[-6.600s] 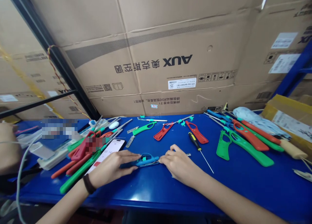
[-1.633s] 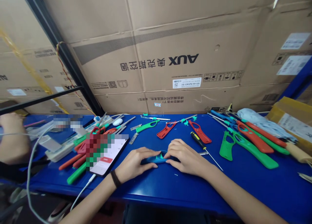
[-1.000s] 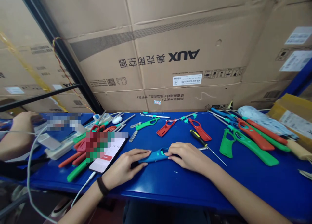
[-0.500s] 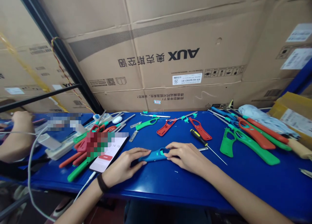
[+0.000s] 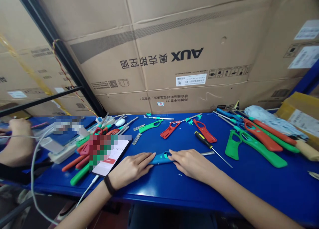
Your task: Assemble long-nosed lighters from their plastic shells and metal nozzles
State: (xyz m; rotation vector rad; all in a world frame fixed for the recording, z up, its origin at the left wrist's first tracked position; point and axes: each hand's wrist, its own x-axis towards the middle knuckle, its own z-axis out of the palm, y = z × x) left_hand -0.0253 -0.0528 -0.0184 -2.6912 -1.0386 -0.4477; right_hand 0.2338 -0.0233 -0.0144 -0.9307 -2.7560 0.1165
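A blue plastic lighter handle (image 5: 161,158) lies on the blue bench (image 5: 249,185), its loop end showing between my hands. My left hand (image 5: 131,169) cups its left end, and my right hand (image 5: 191,164) covers its right end. A thin metal rod (image 5: 207,153) lies just past my right fingers, below a yellow-and-black screwdriver (image 5: 202,139). Red lighter shells (image 5: 170,130) and a green one (image 5: 151,126) lie farther back. A phone (image 5: 111,157) sits beyond my left wrist, its screen partly blurred.
Assembled green and orange lighters (image 5: 256,152) are heaped at the right, with more (image 5: 79,171) at the left by a power strip (image 5: 62,152). A co-worker's hand (image 5: 21,127) is at far left. Cardboard boxes (image 5: 159,56) stand behind the bench.
My left hand has slid right and closed in on the blue handle's left end. The metal rod shows more clearly beyond my right hand.
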